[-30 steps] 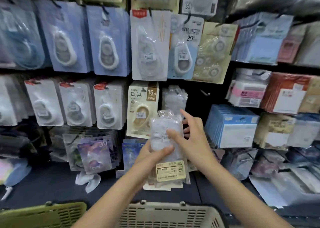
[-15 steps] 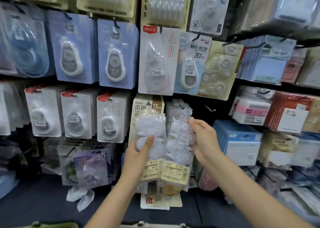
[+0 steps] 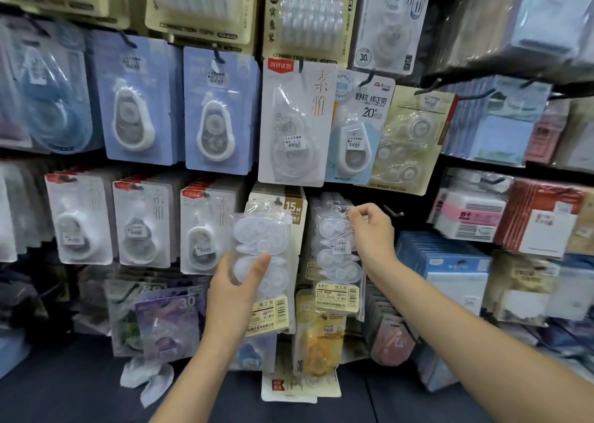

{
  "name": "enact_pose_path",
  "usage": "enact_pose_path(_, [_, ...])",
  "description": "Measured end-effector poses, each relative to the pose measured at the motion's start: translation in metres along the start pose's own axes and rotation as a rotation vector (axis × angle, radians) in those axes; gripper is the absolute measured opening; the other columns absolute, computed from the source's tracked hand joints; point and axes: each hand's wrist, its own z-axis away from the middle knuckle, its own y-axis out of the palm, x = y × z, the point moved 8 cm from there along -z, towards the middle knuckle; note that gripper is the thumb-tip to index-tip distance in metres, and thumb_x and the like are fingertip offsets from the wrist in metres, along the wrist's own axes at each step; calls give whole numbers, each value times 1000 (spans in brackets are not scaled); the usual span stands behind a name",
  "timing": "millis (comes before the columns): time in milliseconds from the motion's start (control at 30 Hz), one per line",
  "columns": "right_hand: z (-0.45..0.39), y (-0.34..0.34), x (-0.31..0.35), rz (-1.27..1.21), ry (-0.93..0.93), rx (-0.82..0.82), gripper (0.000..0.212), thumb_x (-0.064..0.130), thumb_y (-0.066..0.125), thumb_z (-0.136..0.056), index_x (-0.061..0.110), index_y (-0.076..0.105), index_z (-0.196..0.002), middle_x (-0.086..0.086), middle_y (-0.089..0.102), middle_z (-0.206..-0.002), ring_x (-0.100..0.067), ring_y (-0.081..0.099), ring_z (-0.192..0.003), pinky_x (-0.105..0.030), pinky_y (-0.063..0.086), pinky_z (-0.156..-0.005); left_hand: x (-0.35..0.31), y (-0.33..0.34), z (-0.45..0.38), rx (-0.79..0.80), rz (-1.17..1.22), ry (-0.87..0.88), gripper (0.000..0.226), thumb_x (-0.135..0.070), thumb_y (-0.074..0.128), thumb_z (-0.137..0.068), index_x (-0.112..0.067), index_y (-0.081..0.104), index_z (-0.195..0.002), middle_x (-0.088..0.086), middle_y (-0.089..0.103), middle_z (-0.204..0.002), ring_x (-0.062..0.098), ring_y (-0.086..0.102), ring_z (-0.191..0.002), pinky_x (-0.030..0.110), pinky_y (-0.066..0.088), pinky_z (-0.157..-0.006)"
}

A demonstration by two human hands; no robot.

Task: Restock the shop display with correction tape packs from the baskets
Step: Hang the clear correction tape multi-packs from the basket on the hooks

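At frame centre, the left hand [image 3: 232, 290] grips a clear correction tape pack [image 3: 263, 262]; just right, the right hand [image 3: 373, 233] pinches a hanging pack's [image 3: 337, 255] top.

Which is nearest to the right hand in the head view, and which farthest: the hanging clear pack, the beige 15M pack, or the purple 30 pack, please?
From the right hand:
1. Hanging clear pack, pinched at its top.
2. Beige 15M pack, just left.
3. Purple 30 pack, lower left.
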Motion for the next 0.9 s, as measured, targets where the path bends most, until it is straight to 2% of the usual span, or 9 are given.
enact_pose_path(67, [-2, 1, -4, 8, 20, -31, 19, 23, 54, -93, 13, 61, -78, 3, 60, -77, -8, 51, -69, -23, 39, -60, -1, 1, 0, 4, 16, 4, 49, -62, 59, -70, -33, 58, -109, -17, 63, -104, -8, 60, -93, 7, 42, -70])
enact_pose_path(167, [-9, 7, -11, 14, 71, -37, 20, 25, 56, -93, 10, 63, -80, -1, 63, -82, -14, 55, -76, -27, 39, -64, -2, 5, 1, 22, 60, 3, 38, -59, 59, -69, -38, 57, -101, -19, 64, -99, -24, 56, -81, -3, 40, -59])
enact_pose_path(300, [-16, 10, -13, 26, 120, -24, 15, 24, 58, -92, 13, 62, -82, -4, 65, -88, -20, 59, -86, -32, 45, -75, 2, 7, 0, 31, 67, -9, 40, -59, 60, -66, -32, 60, -96, -13, 67, -94, -19, 60, -76, -1, 41, -57])
enact_pose_path(433, [8, -12, 15, -13, -130, -217, 6, 15, 57, -91, 17, 54, -96, -4, 57, -100, -20, 56, -89, -35, 47, -83, 4, 13, 2, 53, 66, 6, 38, -56, 61, -68, -29, 62, -95, -14, 69, -88, -16, 62, -75, 1, 42, -57])
enact_pose_path(467, [18, -12, 25, -19, -222, -190, 8, 14, 57, -90, 19, 54, -96, -3, 55, -100, -17, 54, -86, -33, 46, -81, 4, 14, 2, 61, 64, 12, 37, -56, 62, -68, -30, 62, -94, -14, 68, -87, -16, 62, -75, 1, 42, -57])
enact_pose_path(533, [36, 3, 44, -39, -343, 22, 9, 16, 59, -90, 22, 57, -97, -2, 55, -98, -8, 52, -81, -22, 44, -77, 4, 19, 3, 81, 61, 25, 39, -56, 62, -68, -27, 63, -94, -12, 69, -89, -14, 62, -75, 2, 42, -57])
enact_pose_path(633, [63, 31, 55, -49, -325, 335, 7, 25, 61, -90, 25, 64, -97, 1, 59, -97, 0, 53, -79, -11, 43, -73, 5, 29, 6, 126, 65, 33, 45, -55, 64, -69, -22, 64, -100, -6, 71, -94, -8, 65, -78, 5, 45, -60])
enact_pose_path(800, [68, 32, 46, -142, -153, 269, 6, 16, 63, -89, 13, 66, -85, 6, 65, -81, -7, 56, -76, -24, 47, -75, 8, 38, 11, 167, 96, 42, 58, -61, 56, -71, -23, 61, -115, -16, 69, -95, -9, 63, -84, 4, 46, -63])
enact_pose_path(900, [62, 26, 32, -230, -48, 230, 11, 18, 59, -91, 16, 62, -80, 6, 63, -79, -7, 56, -78, -24, 47, -75, 21, 39, 9, 176, 179, -62, 54, -59, 41, -80, -28, 59, -121, -15, 66, -112, -6, 62, -100, 8, 47, -75])
